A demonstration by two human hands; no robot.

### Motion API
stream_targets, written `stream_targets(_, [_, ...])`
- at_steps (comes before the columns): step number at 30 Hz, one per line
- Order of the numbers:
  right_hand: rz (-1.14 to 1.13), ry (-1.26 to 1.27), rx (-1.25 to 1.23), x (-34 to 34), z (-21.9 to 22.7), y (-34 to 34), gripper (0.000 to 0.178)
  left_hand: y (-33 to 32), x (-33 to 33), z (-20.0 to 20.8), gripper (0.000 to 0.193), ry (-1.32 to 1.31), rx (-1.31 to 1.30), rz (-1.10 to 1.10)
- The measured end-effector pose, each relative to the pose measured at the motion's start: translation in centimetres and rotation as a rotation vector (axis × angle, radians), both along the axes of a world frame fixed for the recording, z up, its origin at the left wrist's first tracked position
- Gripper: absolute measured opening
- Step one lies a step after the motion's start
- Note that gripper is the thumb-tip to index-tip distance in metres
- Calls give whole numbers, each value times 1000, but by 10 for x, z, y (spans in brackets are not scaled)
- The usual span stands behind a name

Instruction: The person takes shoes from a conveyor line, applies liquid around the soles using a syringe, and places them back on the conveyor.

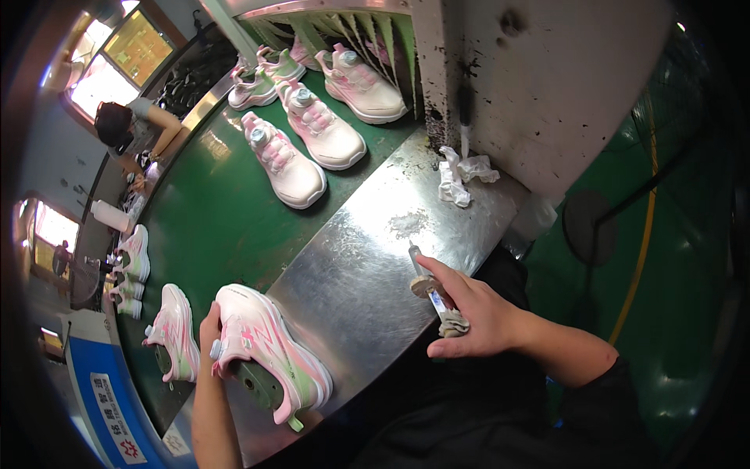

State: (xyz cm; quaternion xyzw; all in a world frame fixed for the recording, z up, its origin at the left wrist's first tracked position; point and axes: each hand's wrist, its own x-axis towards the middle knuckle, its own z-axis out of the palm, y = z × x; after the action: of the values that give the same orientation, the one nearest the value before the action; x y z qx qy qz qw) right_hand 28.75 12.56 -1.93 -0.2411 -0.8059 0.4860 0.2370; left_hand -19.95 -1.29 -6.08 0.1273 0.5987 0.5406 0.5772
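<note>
My left hand [209, 331] grips a white, pink and green sneaker [262, 322] by its side, near the front edge of the metal ledge. The shoe's toe points away from me, and a green last fills its opening. In my right hand [486, 316] is a slim syringe-like tool [437, 300] with a thin tip, a round tan disc and a greyish wrap at its lower end. Its tip points away from me, above the ledge and apart from the shoe. My index finger lies along it. A second matching sneaker [173, 332] stands left of my left hand.
Several matching sneakers stand on the green conveyor belt [223, 234], some by a fringed machine opening [367, 35]. Crumpled white tissue [457, 178] lies on the metal ledge [351, 262] beside the machine wall [547, 86]. Another person [129, 125] sits across the belt.
</note>
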Motion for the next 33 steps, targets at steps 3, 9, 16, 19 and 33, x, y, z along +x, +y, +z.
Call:
stream_targets(3, [94, -9, -94, -2, 16, -9, 105, -17, -32, -11, 53, 246, 95, -49])
stream_targets(9, [-2, 250, -471, 12, -3, -7, 114, 40, 121, 75, 50, 354, 541, 86])
stream_targets(16, [162, 553, -778, -34, 46, -18, 120, -8, 153, 59, 62, -65, 801, 368])
stream_targets(19, [447, 691, -882, -53, 59, -16, 113, -19, 151, 62, 75, -190, 714, 221])
stream_targets(33, [574, 589, -920, -93, 117, -55, 86, -20, 154, 48, 71, 110, 1107, -92])
